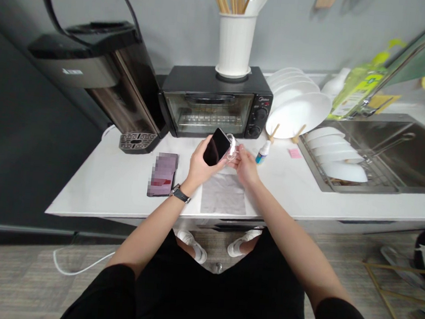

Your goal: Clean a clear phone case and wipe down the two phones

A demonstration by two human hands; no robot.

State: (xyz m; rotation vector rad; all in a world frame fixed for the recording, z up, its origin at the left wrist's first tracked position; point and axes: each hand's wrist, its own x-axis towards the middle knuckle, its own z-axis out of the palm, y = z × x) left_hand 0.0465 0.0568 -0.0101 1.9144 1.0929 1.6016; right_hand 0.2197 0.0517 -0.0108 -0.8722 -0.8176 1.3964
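My left hand [197, 167], with a dark watch on its wrist, is closed around a smartphone [217, 147] whose black screen faces up. Right beside the phone, my right hand [247, 167] pinches a clear phone case [232, 145]; whether case and phone touch is hard to tell. Below both hands a grey cloth [224, 195] lies flat on the white counter [106, 185]. A second phone [163, 172], blurred out by blocks, rests left of my left wrist. Just right of my right hand stands a small spray bottle [262, 153] with a blue label.
A toaster oven [213, 110] stands behind my hands, topped by a white utensil holder [236, 42]. At left is a tall drinks dispenser [125, 87]. White plates [298, 112], a pink sticky note [295, 153] and a sink [402, 161] with stacked dishes are on the right.
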